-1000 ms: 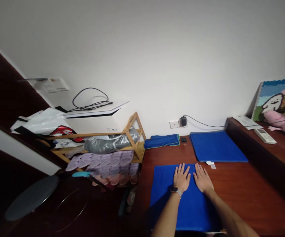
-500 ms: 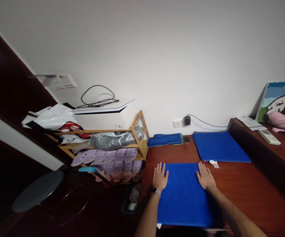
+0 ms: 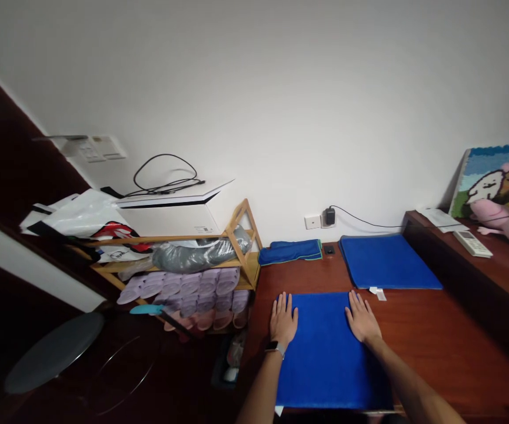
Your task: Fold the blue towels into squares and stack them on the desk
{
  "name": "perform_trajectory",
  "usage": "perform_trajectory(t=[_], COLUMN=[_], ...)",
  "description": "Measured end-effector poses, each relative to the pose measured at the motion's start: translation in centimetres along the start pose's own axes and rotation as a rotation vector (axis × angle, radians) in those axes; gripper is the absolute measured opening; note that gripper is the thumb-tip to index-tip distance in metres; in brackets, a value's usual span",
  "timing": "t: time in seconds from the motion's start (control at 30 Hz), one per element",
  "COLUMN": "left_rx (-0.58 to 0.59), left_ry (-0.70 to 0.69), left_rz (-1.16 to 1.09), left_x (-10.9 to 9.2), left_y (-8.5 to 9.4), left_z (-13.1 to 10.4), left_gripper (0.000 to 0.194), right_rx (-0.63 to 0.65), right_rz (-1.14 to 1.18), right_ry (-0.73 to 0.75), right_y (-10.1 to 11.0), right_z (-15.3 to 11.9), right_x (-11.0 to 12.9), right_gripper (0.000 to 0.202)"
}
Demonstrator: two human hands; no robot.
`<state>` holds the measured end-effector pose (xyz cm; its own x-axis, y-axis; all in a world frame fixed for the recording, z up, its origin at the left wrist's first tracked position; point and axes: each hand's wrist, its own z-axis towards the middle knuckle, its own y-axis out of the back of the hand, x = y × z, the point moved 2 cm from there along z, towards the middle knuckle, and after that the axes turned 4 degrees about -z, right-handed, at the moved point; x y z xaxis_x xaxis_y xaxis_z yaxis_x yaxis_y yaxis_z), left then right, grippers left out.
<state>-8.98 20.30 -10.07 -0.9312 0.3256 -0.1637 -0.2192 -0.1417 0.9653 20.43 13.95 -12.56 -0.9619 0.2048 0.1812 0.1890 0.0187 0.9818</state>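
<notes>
A blue cloth (image 3: 325, 353) lies flat on the reddish-brown tabletop (image 3: 431, 335). My left hand (image 3: 283, 321) rests palm down on its left edge near the far corner, fingers apart; a watch is on that wrist. On the far right corner of the cloth lies my right hand (image 3: 362, 318), also flat with its fingers spread. Neither hand holds anything. Beyond my right hand is a second blue cloth (image 3: 391, 262), squared and flat, with white tags at its near edge. A narrow folded blue cloth (image 3: 290, 251) sits by the wall at the back left.
On the left stands a wooden rack (image 3: 248, 271) with purple slippers (image 3: 192, 285), a white box (image 3: 170, 218) and a black cable. A round stool (image 3: 55, 350) is at lower left. The raised right ledge holds a remote (image 3: 472, 243), a pink plush (image 3: 505, 221) and a picture (image 3: 496, 179).
The whole view has shifted slightly, so most things appear a little further left. Both hands stay flat on the same places on the cloth.
</notes>
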Motion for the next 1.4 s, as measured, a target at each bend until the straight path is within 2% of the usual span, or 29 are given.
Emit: perform_trajectory(t=[0.07, 0.17, 0.23, 0.3, 0.33, 0.4, 0.6, 0.63, 0.7, 0.9, 1.07, 1.3, 1.4], left_rx=[-0.024, 0.001, 0.062, 0.116, 0.13, 0.125, 0.084, 0.082, 0.075, 0.044, -0.003, -0.002, -0.029], left_ry=[-0.107, -0.307, -0.334, -0.316, -0.304, -0.271, -0.022, -0.001, 0.018, 0.03, 0.026, 0.007, -0.012], left_rz=[-0.035, -0.129, -0.168, -0.19, -0.197, -0.197, -0.029, -0.008, 0.011, 0.005, -0.003, 0.033, 0.047], left_x=[-3.5, -10.8, -14.9, -16.8, -16.7, -14.4, -0.9, 0.6, 2.2, 2.0, 2.0, 2.8, 1.0], left_y=[-0.2, -1.7, -3.2, -4.4, -4.7, -4.7, -1.8, -1.5, -1.1, -1.3, -1.8, -1.9, -1.4], left_z=[0.4, 1.0, 1.3, 1.4, 1.4, 1.1, -0.2, -0.4, -0.6, -0.8, -0.7, -0.5, -0.2], left_gripper=[0.058, 0.059, 0.06, 0.059, 0.059, 0.059, 0.06, 0.06, 0.06, 0.06, 0.059, 0.059, 0.059], right_rx=[-0.005, -0.007, 0.003, 0.009, 0.004, -0.009, -0.004, 0.0, 0.007, 0.05, 0.024, 0.003, 0.006], right_rz=[0.009, 0.012, 0.003, -0.003, -0.005, -0.013, -0.024, -0.024, -0.026, 0.004, -0.006, 0.002, 0.002], right_ry=[0.003, 0.01, 0.03, 0.046, 0.046, 0.03, 0.01, 0.008, 0.001, -0.002, 0.02, 0.021, 0.021], right_y=[0.0, -0.1, -0.2, -0.3, -0.4, -0.5, -0.5, -0.5, -0.5, -0.5, -0.6, -0.3, -0.2], right_z=[0.1, 0.1, 0.2, 0.2, 0.2, 0.2, 0.1, 0.2, 0.3, 0.3, -0.3, -0.5, -0.4], right_x=[0.0, -0.2, -0.4, -0.5, -0.6, -0.6, -0.3, -0.3, -0.3, -0.7, -0.7, -0.3, -0.2], right_gripper=[0.072, 0.071, 0.071, 0.071, 0.07, 0.071, 0.072, 0.071, 0.072, 0.072, 0.073, 0.071, 0.071])
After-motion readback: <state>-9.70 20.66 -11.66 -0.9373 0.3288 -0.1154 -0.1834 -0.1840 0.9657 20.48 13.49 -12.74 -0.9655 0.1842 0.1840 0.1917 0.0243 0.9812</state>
